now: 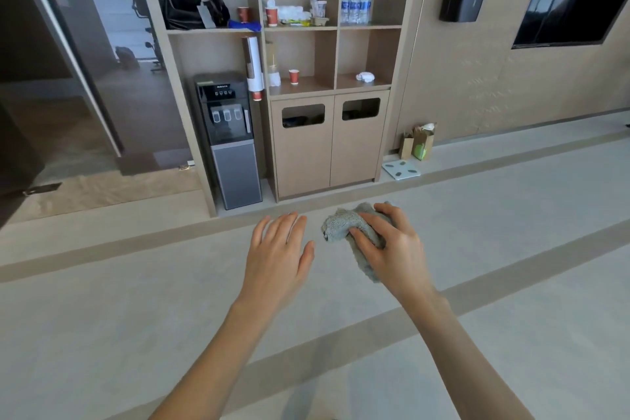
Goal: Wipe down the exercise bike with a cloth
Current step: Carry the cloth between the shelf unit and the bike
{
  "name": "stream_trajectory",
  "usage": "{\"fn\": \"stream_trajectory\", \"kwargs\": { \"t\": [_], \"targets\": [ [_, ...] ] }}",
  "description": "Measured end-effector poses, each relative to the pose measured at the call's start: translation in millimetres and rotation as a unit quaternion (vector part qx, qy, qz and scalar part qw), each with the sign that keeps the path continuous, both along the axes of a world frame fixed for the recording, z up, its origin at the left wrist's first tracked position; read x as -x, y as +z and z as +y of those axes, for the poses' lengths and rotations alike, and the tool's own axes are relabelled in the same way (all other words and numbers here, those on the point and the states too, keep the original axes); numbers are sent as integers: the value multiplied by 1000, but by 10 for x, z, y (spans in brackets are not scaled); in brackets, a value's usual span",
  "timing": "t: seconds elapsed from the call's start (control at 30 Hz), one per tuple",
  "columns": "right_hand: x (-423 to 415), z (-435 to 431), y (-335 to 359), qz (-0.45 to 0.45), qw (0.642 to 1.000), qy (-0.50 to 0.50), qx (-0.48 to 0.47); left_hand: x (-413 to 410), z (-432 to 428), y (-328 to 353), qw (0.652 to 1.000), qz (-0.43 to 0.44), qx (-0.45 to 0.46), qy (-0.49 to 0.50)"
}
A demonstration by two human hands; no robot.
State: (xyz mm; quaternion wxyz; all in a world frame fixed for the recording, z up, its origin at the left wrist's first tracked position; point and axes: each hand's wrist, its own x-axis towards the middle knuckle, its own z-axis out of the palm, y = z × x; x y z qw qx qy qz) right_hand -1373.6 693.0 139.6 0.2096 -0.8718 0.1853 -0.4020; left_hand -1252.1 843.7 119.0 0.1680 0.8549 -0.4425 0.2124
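A: Head view, quick. Right hand (395,245) has its fingers (363,237) curled round a grey cloth (341,223), bunched up, one tail hanging under the palm. Held in the air, not resting on anything.

B: Left hand (278,251)?

A: Empty, palm down, fingers spread wide, just left of the cloth, not touching it. Both arms stretched out over the floor (136,300).

B: Where's the bike?

A: Not near the hands. The only exercise bike (146,34) I can spot sits far up-left of the cloth, dim, seen in or through the dark glass panel (112,61); can't tell if it's a reflection or the thing itself. Straight beyond the cloth is a shelf unit (334,27) with a water dispenser (226,140) at its left.

B: So which step?

A: My read: carrying the cloth, wiping not yet started. No bike surface within reach.

B: Next move?

A: Likely turn and walk toward wherever the bike really stands, keep the cloth gripped, maybe flatten it with the free left hand, then press it on the handlebar or seat. Need to sort out the bike's true direction first.
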Motion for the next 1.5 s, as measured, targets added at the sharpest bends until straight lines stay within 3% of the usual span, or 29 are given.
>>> {"fn": "stream_trajectory", "kwargs": {
  "t": [0.53,0.97,1.5],
  "targets": [
    [-2874,-2451,-52,18,999,27,2,-2802,-2450,-84,1000,3,-4,28],
    [-5593,-4240,64,23,999,34,5,-5564,-4268,17,999,-12,30,21],
    [-8307,-6341,-51,31,997,74,-10,-8145,-6275,-12,998,4,-5,69]
  ]
}}
